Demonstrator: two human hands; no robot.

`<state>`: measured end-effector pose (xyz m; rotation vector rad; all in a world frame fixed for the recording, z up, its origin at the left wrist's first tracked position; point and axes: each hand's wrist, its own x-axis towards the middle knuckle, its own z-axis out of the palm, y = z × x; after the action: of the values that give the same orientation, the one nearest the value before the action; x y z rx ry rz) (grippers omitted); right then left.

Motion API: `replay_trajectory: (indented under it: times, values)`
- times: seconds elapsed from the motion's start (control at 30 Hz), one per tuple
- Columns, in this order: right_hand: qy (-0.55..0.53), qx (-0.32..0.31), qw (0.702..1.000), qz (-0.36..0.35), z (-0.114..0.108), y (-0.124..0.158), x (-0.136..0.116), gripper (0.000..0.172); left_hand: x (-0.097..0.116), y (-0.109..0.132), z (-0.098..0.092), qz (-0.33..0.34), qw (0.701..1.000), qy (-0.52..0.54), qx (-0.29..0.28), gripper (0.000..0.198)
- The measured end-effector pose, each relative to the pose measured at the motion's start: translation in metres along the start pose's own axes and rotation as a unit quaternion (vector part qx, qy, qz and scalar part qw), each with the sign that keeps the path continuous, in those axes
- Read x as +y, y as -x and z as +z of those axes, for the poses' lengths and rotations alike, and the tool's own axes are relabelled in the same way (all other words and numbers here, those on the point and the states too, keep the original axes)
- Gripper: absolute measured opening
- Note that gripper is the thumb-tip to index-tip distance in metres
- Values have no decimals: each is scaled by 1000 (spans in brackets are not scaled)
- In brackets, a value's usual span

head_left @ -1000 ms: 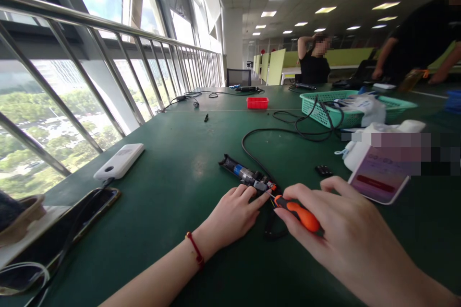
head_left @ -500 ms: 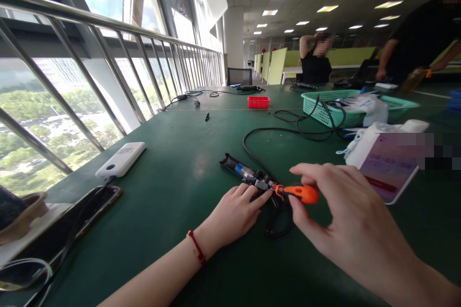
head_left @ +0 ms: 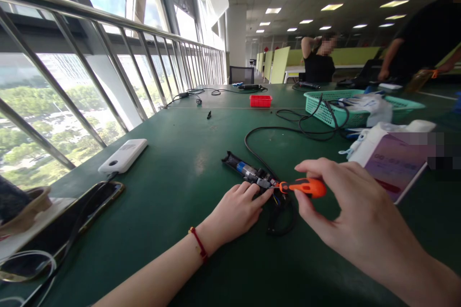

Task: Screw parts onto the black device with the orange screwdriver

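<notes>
An opened black corded electric tool (head_left: 248,171) lies at a slant on the table, with a blue and silver cylinder and thin coloured wires bared inside its housing. My left hand (head_left: 239,208) is closed over its near end, fingers pressing down on it. Between the thumb and fingers of my right hand (head_left: 355,206) is a screwdriver (head_left: 306,187) with an orange and black handle. Its thin shaft points left at the tool's wired end, close to my left index fingertip. Whether the tip touches a screw is too small to tell.
A black cord (head_left: 264,128) curls from the tool toward a green basket (head_left: 326,110) of bagged items. At right leans a phone (head_left: 399,163) against a white object. A red bin (head_left: 260,101), a white power bank (head_left: 124,156) and a dark phone (head_left: 90,211) also lie about. Two people are beyond.
The screwdriver and my right hand have shifted slightly right, and more of the shaft shows between handle and tool. My left hand stays on the tool. The whole view has moved a little.
</notes>
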<state>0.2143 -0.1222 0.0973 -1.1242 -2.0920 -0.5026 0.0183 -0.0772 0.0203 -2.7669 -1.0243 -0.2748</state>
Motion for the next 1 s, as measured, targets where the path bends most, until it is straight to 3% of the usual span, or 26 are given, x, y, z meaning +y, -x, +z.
replay_trajectory:
  times: [0.3,0.43,0.57,0.67,0.8,1.0]
  values:
    - [-23,11,1000,-4,1,1,0,21,2,-1,-3,2,1000,-9,-10,40]
    - [-11,-17,1000,-9,0,1,-1,10,2,-1,-2,-2,1000,5,-4,35]
    - [-4,9,1000,-26,0,0,-3,16,2,-1,0,-6,1000,22,5,42]
    - [1,-14,1000,-19,1,1,-2,6,2,-1,2,-14,999,40,18,41]
    - [11,0,1000,-23,2,1,-1,11,2,-1,3,-30,997,58,28,41]
    - [35,-14,999,-18,1,0,2,12,2,-2,3,-34,998,52,7,44]
